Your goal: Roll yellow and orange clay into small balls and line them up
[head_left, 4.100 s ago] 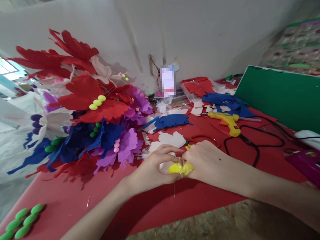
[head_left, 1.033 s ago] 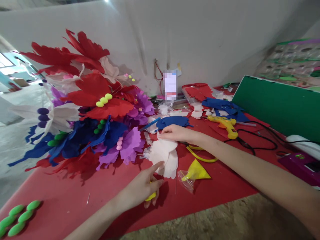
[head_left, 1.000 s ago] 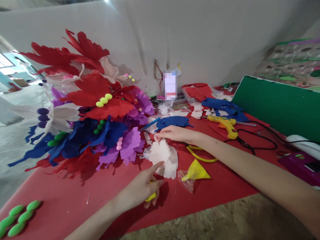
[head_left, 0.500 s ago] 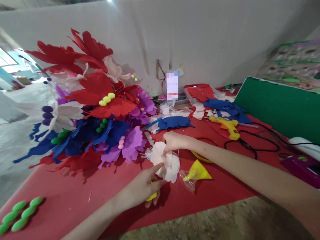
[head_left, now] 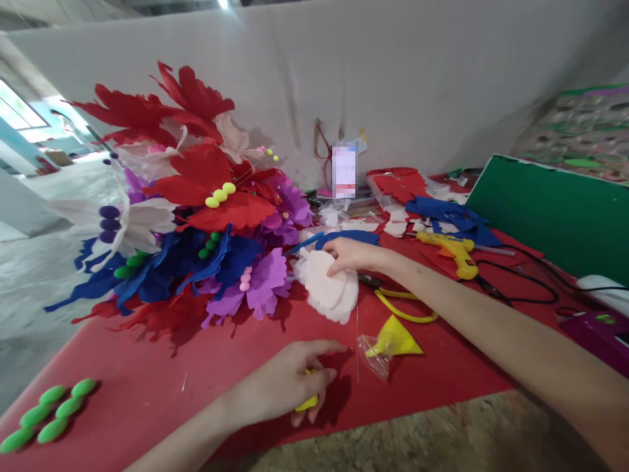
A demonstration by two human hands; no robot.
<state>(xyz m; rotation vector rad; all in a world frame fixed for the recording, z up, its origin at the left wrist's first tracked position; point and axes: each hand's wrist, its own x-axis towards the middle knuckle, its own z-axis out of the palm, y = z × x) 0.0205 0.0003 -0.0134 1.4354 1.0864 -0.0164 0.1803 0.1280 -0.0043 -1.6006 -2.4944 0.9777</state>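
Observation:
My right hand (head_left: 340,255) pinches pale white felt cut-outs (head_left: 330,288) with scalloped edges, overlapping one another above the red table. My left hand (head_left: 295,380) is curled over a small yellow piece (head_left: 308,401) near the table's front edge, its forefinger stretched out to the right. Most of that piece is hidden by the fingers, so its kind cannot be told. Close to the forefinger's tip lies a thin wire (head_left: 358,354). A yellow triangular piece (head_left: 396,337) with clear plastic film (head_left: 376,357) rests just right of the wire.
A heap of felt butterflies (head_left: 196,170) fills the left. Green foam bead strips (head_left: 69,408) lie front left. Behind my right arm are a yellow glue gun (head_left: 455,252) with its cord, blue felt (head_left: 455,216) and yellow-handled scissors (head_left: 407,318). A green board (head_left: 550,216) stands at right.
The white felt cut-outs have moved up and away from my left hand, held by my right. My left forefinger, earlier on the felt, is now off it. The view has shifted slightly.

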